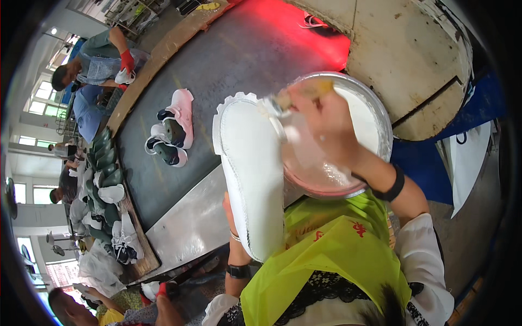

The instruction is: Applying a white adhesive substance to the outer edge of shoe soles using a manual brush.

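Observation:
A white shoe (253, 168) is held up before me with its smooth white underside facing me and a notched rim around one end. My left hand (228, 209) supports it from behind; the shoe hides most of the fingers. My right hand (321, 122), blurred by motion, grips a brush (283, 101) with a yellowish handle. The bristles touch the shoe's edge near its notched end. Partly under my right hand stands a large round metal basin (385, 122) holding white liquid (361, 111).
Two shoes, one pinkish (185, 111) and one dark green and white (166, 144), lie on the dark belt (217, 60). Red light falls on its far end. Left, a wooden shelf (142, 244) carries several shoes. Co-workers (89, 68) stand beyond, others sit at lower left.

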`<state>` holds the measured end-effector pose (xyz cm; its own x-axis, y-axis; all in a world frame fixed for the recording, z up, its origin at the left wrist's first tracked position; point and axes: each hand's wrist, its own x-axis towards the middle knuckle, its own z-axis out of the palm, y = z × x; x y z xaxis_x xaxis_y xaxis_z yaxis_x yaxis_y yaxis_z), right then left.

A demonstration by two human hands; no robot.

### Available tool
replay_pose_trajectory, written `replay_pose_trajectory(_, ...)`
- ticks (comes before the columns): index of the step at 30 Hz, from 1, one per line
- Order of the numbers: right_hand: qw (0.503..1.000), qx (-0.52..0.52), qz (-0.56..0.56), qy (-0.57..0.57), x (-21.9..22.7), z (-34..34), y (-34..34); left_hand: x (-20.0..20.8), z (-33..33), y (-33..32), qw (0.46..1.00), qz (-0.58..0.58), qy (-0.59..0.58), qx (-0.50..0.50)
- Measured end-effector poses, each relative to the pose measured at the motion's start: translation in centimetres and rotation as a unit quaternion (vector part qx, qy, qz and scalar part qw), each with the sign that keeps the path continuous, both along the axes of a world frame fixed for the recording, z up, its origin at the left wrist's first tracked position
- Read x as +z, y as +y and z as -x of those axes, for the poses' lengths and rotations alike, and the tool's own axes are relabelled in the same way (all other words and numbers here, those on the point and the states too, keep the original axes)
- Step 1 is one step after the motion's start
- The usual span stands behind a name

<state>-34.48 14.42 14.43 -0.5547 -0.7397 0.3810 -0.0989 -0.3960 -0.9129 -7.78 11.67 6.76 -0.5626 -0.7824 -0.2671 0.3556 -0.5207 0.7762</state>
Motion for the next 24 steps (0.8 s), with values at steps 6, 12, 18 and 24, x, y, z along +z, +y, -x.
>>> replay_pose_trajectory(6, 0.990, 0.025, -0.135, -0.040, -0.8, -3.1, 4.8, 1.0, -0.3, -1.5, 0.984, 0.126, -0.127, -0.007)
replay_pose_trajectory(12, 0.998, -0.005, -0.030, 0.063, 1.3, -2.6, -0.8, 1.1, -0.6, -1.2, 1.000, 0.018, 0.007, 0.005)
replay_pose_trajectory(18, 0.989, 0.100, -0.104, -0.009, 1.2, -5.9, 2.7, -1.3, -3.9, -3.2, 0.998, 0.000, -0.039, -0.043)
replay_pose_trajectory(24, 0.997, 0.030, -0.049, -0.042, 1.9, -1.1, -4.7, -0.6, -3.8, -2.5, 0.992, 0.030, -0.109, -0.062)
